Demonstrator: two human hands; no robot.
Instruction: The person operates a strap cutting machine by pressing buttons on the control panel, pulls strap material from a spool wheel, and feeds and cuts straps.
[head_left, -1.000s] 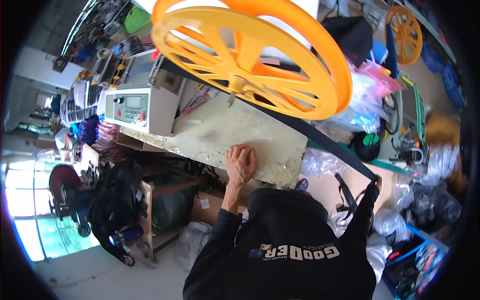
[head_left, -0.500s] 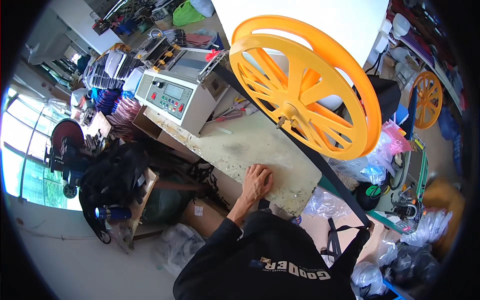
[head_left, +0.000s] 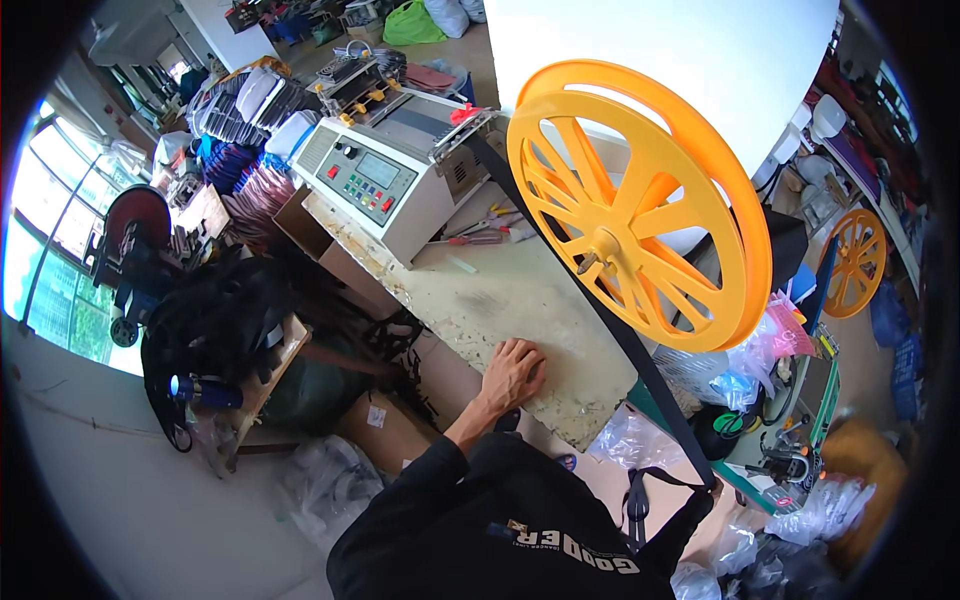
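- Grey cutting machine (head_left: 395,180) sits far left on the worn worktable (head_left: 520,310) — black strap (head_left: 600,310) feeds toward it.
- Left hand (head_left: 512,372) rests flat on the table's near edge, fingers spread, gripping nothing — probably bracing.
- Orange reel (head_left: 640,205) stands right, holding the strap.
- Right hand isn't visible.

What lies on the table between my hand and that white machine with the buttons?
In the head view, mostly bare, worn tabletop separates the left hand from the white machine; pliers and small tools lie beside the machine.
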